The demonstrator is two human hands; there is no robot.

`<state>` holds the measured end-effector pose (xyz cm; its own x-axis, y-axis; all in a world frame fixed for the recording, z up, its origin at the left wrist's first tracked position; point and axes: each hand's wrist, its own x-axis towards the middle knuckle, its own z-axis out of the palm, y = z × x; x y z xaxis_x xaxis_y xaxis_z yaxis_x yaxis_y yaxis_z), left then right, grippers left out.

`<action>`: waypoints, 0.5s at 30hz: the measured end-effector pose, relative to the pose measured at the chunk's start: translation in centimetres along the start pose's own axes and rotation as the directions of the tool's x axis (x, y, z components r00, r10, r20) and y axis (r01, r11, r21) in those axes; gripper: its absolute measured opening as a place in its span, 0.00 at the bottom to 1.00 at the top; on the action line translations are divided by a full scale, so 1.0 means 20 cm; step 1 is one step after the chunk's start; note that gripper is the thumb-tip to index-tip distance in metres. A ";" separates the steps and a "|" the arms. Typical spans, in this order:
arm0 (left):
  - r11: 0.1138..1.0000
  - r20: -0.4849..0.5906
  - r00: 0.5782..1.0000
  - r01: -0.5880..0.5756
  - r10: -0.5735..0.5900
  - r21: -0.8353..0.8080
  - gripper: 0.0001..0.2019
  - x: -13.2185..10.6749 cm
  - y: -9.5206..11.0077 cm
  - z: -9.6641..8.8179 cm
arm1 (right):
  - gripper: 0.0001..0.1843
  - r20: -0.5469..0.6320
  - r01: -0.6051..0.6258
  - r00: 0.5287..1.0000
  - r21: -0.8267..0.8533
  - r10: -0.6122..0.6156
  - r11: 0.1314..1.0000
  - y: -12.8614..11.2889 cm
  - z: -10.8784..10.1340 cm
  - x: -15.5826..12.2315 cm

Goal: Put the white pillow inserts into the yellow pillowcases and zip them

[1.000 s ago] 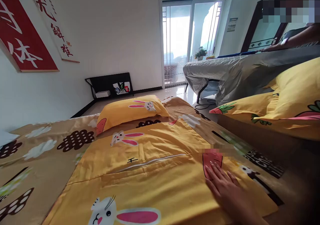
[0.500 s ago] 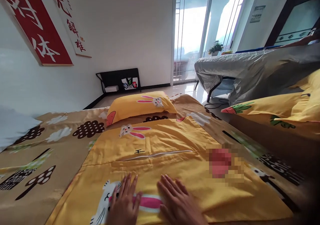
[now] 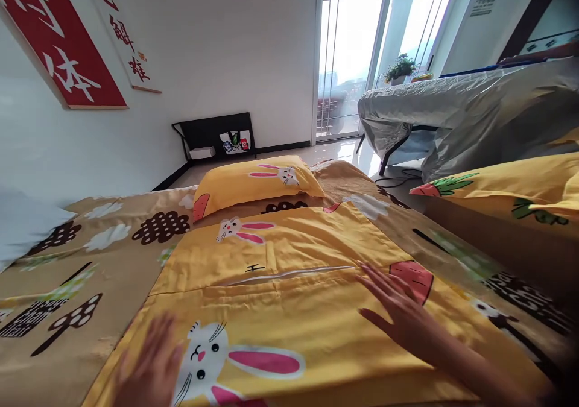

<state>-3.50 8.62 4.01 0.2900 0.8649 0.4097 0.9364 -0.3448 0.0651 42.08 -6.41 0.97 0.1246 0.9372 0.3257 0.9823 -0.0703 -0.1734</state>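
Note:
A yellow cloth cover (image 3: 312, 316) printed with rabbits and carrots lies spread on the bed, a pale zipper (image 3: 289, 272) running across it. My right hand (image 3: 393, 304) rests over the cover's right half, fingers stretched toward the zipper's right end and the printed carrot. At the cover's left edge is my left hand (image 3: 149, 359), fingers extended and slightly smeared by motion; whether it touches the cloth I cannot tell. Beyond the cover lies a small yellow rabbit pillow (image 3: 257, 184).
A brown patterned sheet (image 3: 113, 268) covers the bed. More yellow carrot-print fabric (image 3: 497, 184) sits at right. Behind it stands a table under a silvery cover (image 3: 416, 105), with a potted plant (image 3: 400, 68). A black low rack (image 3: 212, 132) stands by the wall.
My hands have moved apart from the middle of the cover: the left toward its left edge, the right forward and right toward the zipper's end. The cover's rabbit print is now uncovered.

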 end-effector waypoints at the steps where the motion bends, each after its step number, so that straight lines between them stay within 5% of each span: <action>1: 0.993 0.111 0.987 -0.116 0.119 -0.036 0.27 0.11 0.17 -0.01 | 0.31 0.044 0.086 0.995 0.077 -0.090 0.993 -0.10 0.00 0.15; 4: 0.909 0.386 0.824 -0.365 0.416 -0.202 0.29 0.47 0.68 0.03 | 0.29 0.195 0.227 0.943 0.221 -0.271 0.948 -0.41 0.09 0.59; 6: 0.938 0.477 0.808 -0.280 0.345 -0.203 0.29 0.67 0.90 0.11 | 0.29 0.233 0.268 0.919 0.228 -0.319 0.936 -0.57 0.19 0.80; 8: 0.965 0.502 0.825 -0.198 0.260 -0.175 0.28 0.81 0.96 0.23 | 0.28 0.232 0.282 0.915 0.217 -0.330 0.935 -0.64 0.30 0.95; 11: 0.986 0.493 0.856 -0.105 0.154 -0.126 0.27 0.91 0.75 0.42 | 0.27 0.236 0.244 0.930 0.181 -0.283 0.953 -0.54 0.40 1.08; 13: 0.998 0.441 0.897 0.001 0.026 -0.061 0.29 0.95 0.50 0.51 | 0.30 0.244 0.165 0.950 0.138 -0.195 0.977 -0.36 0.41 1.14; 15: 0.994 0.436 0.893 0.108 -0.109 0.028 0.31 1.00 0.23 0.55 | 0.32 0.253 0.057 0.965 0.080 -0.076 0.995 -0.11 0.39 1.18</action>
<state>8.87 28.30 2.40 0.2427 0.9694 -0.0381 0.9675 -0.2390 0.0829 41.78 18.55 1.84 0.0105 0.9957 0.0922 0.9736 0.0108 -0.2279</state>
